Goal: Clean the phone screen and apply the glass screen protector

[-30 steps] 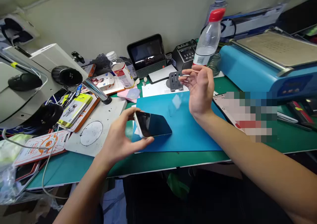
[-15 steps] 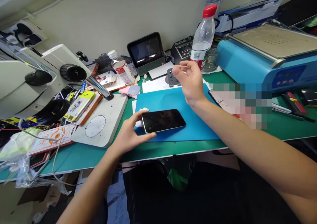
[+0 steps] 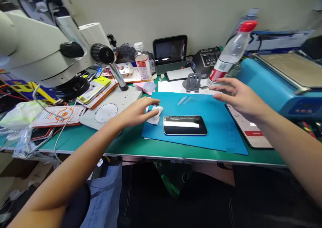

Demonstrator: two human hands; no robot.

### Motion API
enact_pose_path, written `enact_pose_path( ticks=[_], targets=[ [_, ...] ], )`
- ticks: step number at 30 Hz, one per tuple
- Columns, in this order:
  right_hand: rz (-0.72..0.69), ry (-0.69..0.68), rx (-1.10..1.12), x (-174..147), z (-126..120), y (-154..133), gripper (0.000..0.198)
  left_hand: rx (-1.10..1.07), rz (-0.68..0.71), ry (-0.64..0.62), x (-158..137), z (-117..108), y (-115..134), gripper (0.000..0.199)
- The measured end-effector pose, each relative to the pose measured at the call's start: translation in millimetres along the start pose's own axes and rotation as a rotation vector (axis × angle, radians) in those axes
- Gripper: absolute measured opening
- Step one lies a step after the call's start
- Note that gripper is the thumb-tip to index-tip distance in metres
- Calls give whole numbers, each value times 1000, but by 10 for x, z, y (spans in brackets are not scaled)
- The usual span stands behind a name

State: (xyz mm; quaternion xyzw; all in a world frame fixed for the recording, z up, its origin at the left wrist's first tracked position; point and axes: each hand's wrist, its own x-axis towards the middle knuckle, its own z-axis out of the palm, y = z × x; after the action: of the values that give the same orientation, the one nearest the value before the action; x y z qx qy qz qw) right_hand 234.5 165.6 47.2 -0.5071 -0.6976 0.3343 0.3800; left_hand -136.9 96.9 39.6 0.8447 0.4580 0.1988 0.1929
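A smartphone (image 3: 185, 125) with a dark, glossy screen lies flat on the blue mat (image 3: 218, 120), untouched by either hand. My left hand (image 3: 139, 112) is over the mat's left edge, fingers and thumb apart, at a crumpled white tissue (image 3: 154, 116); whether it touches the tissue I cannot tell. My right hand (image 3: 240, 98) is raised above the mat's right side with its fingers spread and nothing in them. Under that wrist, a second phone (image 3: 248, 125) with a lit screen lies partly covered. A thin clear film (image 3: 184, 100) rests near the mat's back edge.
At the left stands a microscope (image 3: 42, 50) on a pale base (image 3: 100, 112), with boxes (image 3: 97, 92) beside it. A grey phone stand (image 3: 193, 82), a red-capped bottle (image 3: 230, 55), a smaller bottle (image 3: 143, 63) and a blue machine (image 3: 274, 82) line the back and right.
My left hand has let go of the smartphone, which now lies flat on the mat, and has moved to the tissue. My right hand has lowered and opened. The view has shifted left.
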Motion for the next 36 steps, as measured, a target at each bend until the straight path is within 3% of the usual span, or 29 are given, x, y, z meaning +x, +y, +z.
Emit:
enact_pose_path(
  ticks=[3,7,10,13,18,21,24,31,34,36],
  targets=[
    [-85,-68,-126,-6,-87,162,68,50,-86,59,57,-6,-57,38],
    [-259,-88,-303,87,21,319,67,24,-126,89,159,102,-73,21],
    [-286,-111,-396,113,130,234,63,-76,-104,134,229,108,-52,17],
    [-250,-151,-429,124,254,-36,62,-240,-48,188,337,89,-1,17],
    [-216,-324,-148,281,603,-444,42,-497,65,258,616,209,84,20],
    [-127,-405,130,374,799,-465,36,-587,81,292,721,333,77,21],
    [-78,-391,264,380,881,-390,34,-652,63,307,728,444,47,19],
    [-120,-246,217,256,842,-284,18,-749,3,316,628,580,98,35],
    [-214,-310,158,235,870,-249,27,-801,-6,302,602,614,135,43],
    [-314,-356,131,226,896,-230,20,-820,-13,294,588,636,146,45]
  ],
)
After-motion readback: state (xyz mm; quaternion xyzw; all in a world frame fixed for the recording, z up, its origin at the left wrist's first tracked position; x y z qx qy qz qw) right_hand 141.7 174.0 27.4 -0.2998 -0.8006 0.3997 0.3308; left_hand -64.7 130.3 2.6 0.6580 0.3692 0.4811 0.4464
